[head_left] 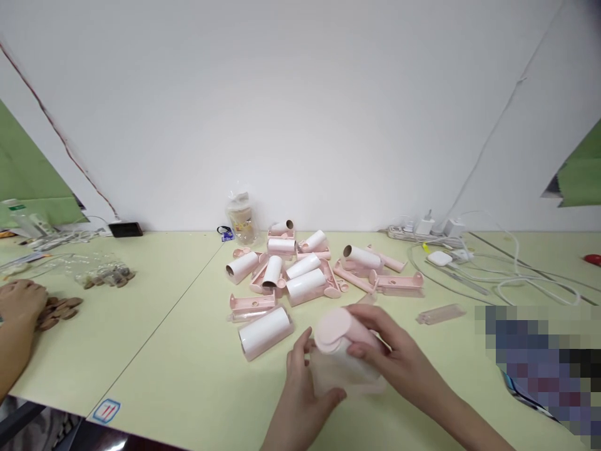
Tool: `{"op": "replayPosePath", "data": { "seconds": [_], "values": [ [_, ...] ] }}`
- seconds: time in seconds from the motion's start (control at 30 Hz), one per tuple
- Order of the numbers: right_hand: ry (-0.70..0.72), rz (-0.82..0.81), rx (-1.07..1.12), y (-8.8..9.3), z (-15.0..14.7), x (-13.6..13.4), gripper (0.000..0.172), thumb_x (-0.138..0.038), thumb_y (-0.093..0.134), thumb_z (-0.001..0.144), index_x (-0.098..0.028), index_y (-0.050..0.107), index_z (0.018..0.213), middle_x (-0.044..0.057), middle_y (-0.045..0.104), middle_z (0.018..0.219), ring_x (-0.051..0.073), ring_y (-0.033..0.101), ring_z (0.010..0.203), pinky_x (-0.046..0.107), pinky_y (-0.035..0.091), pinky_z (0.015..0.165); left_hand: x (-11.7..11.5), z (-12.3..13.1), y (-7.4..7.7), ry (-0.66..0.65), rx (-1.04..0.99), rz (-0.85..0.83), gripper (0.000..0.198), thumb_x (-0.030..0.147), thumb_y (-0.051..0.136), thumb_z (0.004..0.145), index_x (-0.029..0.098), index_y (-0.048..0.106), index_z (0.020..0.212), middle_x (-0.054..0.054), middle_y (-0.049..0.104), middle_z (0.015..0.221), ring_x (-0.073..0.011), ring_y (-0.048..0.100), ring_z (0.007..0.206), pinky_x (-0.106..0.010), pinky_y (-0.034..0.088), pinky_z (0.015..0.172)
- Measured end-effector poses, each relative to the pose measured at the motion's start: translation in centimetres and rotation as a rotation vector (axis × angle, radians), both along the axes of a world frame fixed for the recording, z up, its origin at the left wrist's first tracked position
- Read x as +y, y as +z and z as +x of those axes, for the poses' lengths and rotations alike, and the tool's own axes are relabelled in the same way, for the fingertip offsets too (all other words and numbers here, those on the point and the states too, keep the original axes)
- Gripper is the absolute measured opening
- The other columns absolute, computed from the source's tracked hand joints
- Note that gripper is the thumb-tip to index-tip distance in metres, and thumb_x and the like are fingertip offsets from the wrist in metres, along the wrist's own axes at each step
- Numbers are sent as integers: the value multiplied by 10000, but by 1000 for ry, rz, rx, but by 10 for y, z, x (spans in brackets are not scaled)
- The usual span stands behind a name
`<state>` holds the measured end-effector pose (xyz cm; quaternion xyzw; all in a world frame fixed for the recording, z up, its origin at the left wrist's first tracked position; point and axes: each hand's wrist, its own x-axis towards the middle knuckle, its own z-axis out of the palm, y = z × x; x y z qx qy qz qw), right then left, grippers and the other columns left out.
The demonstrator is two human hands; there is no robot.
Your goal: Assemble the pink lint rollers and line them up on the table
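My right hand (399,354) is wrapped over a pink lint roller (335,332) with a round end cap, held just above the table. A clear plastic cover (345,376) sits around the roller's lower part, and my left hand (303,388) grips it from below and the left. Both hands are closed on this one piece near the table's front edge. Just left of my hands lies a white roll on a pink holder (265,332).
A heap of pink holders and white rolls (300,269) lies behind my hands. A clear cover (440,314) lies to the right, with a power strip and white cables (451,241) behind. Another person's hand (19,300) rests at far left beside small brown pieces (61,310).
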<state>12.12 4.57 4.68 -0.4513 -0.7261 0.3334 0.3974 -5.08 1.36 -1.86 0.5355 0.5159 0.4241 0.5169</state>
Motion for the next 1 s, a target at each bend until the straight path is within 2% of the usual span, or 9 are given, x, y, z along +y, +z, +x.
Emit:
{"op": "replayPosePath", "data": {
  "seconds": [0.13,0.23,0.5,0.63,0.73,0.83,0.93,1.0],
  "values": [
    [207,232,-474,0,-13,1,297,-316,614,795,-267,589,1087,57,684,996,247,624,905,374,486,770,-3,4,-15,38,-162,30,791,237,700,645,198,275,1312,-116,454,1267,-267,439,1175,-377,375,976],
    [269,343,-616,-5,-14,1,301,-293,607,816,-251,572,1112,70,689,964,250,619,920,375,479,767,-2,1,-19,40,-188,30,753,220,723,633,209,331,1276,-109,472,1256,-274,442,1176,-400,369,982],
    [294,400,-628,-4,-6,3,324,-321,547,862,-248,527,1178,58,682,941,233,615,916,354,460,774,-2,-3,-22,35,-136,70,691,206,733,625,217,408,1234,-102,497,1234,-284,451,1169,-427,374,987],
    [305,441,-680,-13,-10,5,302,-307,569,844,-231,562,1136,57,684,853,224,634,799,343,479,696,-3,-2,-19,50,-143,48,691,183,727,617,216,409,1230,-97,497,1230,-275,456,1164,-407,396,974],
    [306,489,-697,-26,-14,1,315,-291,556,843,-208,560,1148,119,655,1027,259,608,930,378,487,748,-4,-2,-21,49,-145,58,651,173,686,651,212,400,1234,-95,490,1230,-257,453,1168,-388,388,985],
    [328,450,-647,-32,-11,-9,436,-281,527,851,-214,453,1276,132,571,1210,268,535,1081,391,462,848,-5,-2,-26,32,-100,142,631,146,639,674,216,388,1249,-91,469,1253,-234,419,1201,-374,333,1032],
    [391,361,-576,-25,-8,-15,544,-334,524,849,-228,347,1351,119,515,1281,253,513,1120,359,462,873,-11,-11,-32,30,4,212,684,211,666,661,212,378,1282,-101,505,1204,-239,468,1142,-380,370,998],
    [385,319,-493,-13,-13,-11,491,-328,494,867,-228,366,1330,103,505,1289,227,491,1150,329,452,895,-21,-26,-35,50,121,255,661,321,714,626,212,466,1230,-98,558,1113,-250,527,1045,-380,427,932]
  ]
}}
